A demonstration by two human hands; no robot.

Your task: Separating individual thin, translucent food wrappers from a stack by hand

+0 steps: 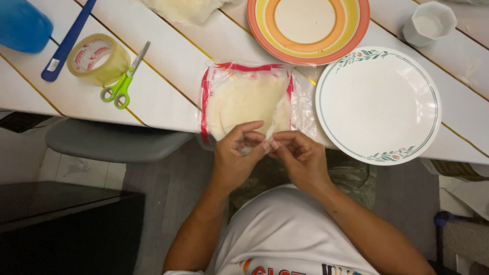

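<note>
White planks carry a clear bag of flat wrappers (248,99) at the table's (168,97) near edge; left hand (235,155) and right hand (300,158) pinch its near opening, equally close.

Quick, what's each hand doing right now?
Left hand: closed, fingertips pinching the near edge of the plastic bag of round flat wrappers.
Right hand: closed, pinching the same bag edge right beside the left.

two plates (378,104), one cup (429,22), one scissors (122,81)
</note>
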